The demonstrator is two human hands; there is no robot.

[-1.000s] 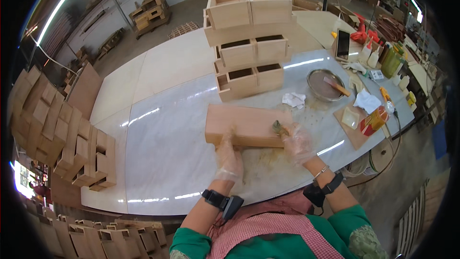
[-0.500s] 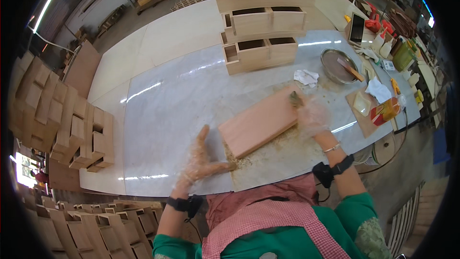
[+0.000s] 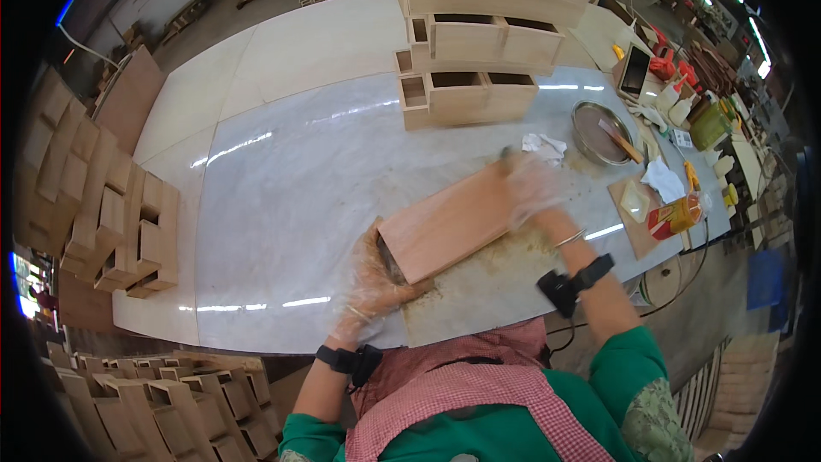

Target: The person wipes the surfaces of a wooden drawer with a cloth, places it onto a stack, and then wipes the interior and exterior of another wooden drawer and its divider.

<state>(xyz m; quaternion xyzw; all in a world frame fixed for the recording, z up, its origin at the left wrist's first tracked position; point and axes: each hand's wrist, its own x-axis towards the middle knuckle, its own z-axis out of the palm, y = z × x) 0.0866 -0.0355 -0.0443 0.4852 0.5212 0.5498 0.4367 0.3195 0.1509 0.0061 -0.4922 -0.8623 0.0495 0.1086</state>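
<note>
A reddish-brown wooden box or block (image 3: 453, 218), with a smooth flat face upward, lies slanted on the work table. My left hand (image 3: 376, 274), in a clear plastic glove, grips its near left end, thumb at the far corner and fingers at the near one. At the far right end is my right hand (image 3: 534, 188), also in a clear glove and smeared by motion. A small dark greenish thing (image 3: 506, 154) shows at its fingertips, too blurred to name. Brownish smudges mark the grey sheet (image 3: 462, 304) beneath the box.
Pale wooden drawer boxes (image 3: 479, 103) are stacked at the back, more (image 3: 141, 239) at the left. A round metal bowl (image 3: 586, 133) with a brush (image 3: 629, 147) stands right, near a crumpled white cloth (image 3: 543, 147). A red-yellow can (image 3: 671, 218) and bottles (image 3: 680, 111) line the right edge.
My left hand has come up from the table onto the box's left end and taken hold of it. The right hand has shifted left and farther away, with the dark thing at its fingers.
</note>
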